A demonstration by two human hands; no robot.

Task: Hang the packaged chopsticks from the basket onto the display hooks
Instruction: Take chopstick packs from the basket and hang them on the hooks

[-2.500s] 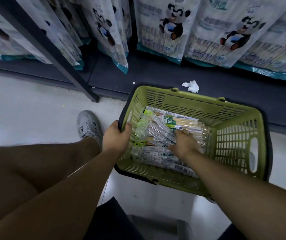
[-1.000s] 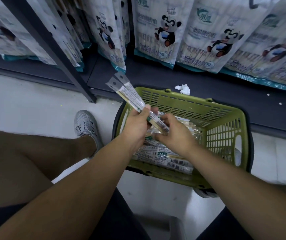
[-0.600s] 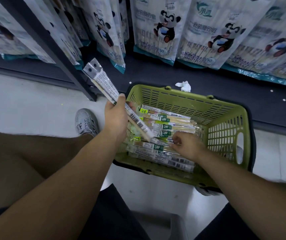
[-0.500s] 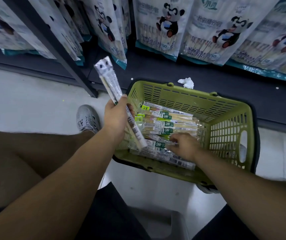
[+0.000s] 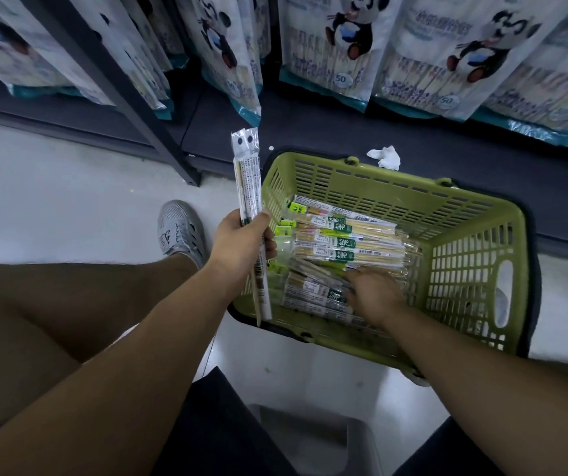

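Green plastic basket (image 5: 396, 187), slotted walls, standing on the pale floor (image 5: 52, 187) against the dark shelf base (image 5: 310, 132). I log a pile of chopstick packs (image 5: 347, 242) lying side by side across its bottom. Left hand (image 5: 241, 242): fingers wrapped firmly round a small bundle (image 5: 248, 176) of long packs, held upright over the basket's left rim with the punched hanging tabs at the top. Right hand (image 5: 375, 293): down inside the basket, fingers on the nearer packs of the pile; I cannot tell whether they grip one. White panda bags (image 5: 337, 46) with teal bottom edges hang in rows above the shelf base. Crumpled white paper (image 5: 384, 157) lies on the shelf base just behind the basket. Grey shoe (image 5: 181, 230) on the floor, left of the left hand.
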